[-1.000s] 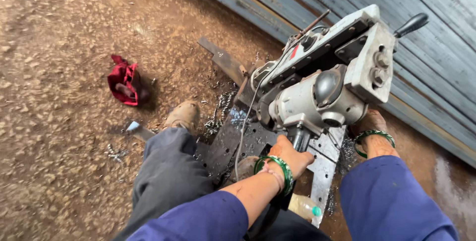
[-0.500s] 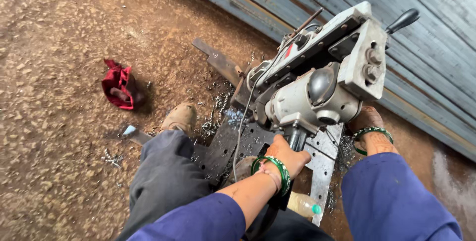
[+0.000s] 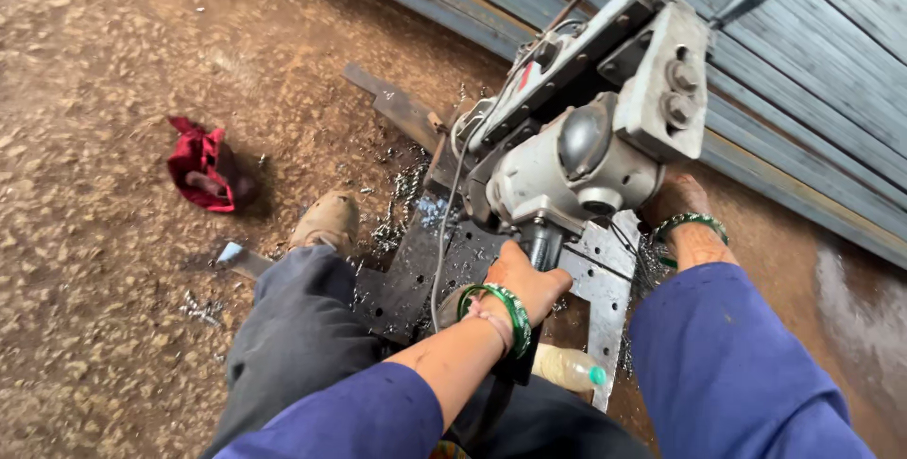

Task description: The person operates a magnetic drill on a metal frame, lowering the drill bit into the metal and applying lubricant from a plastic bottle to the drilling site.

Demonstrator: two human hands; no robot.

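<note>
Outdoors: person crouched at grey drill machine [image 3: 586, 152].
Left hand [image 3: 529, 281] gripped its spindle; right hand [image 3: 678, 204] mostly hidden, grip unclear.

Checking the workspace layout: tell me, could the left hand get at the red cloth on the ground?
Probably yes: the left hand rests by the drill, and only bare ground lies before the red cloth, though it looks a long stretch.

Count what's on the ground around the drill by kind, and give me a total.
Drill machine: 1
Pale drilled steel plate: 1
Dark steel plate: 1
Red rag: 1
Plastic bottle: 1
Total: 5
The left hand is at the drill bit; the right hand is partly hidden behind the machine.
</note>
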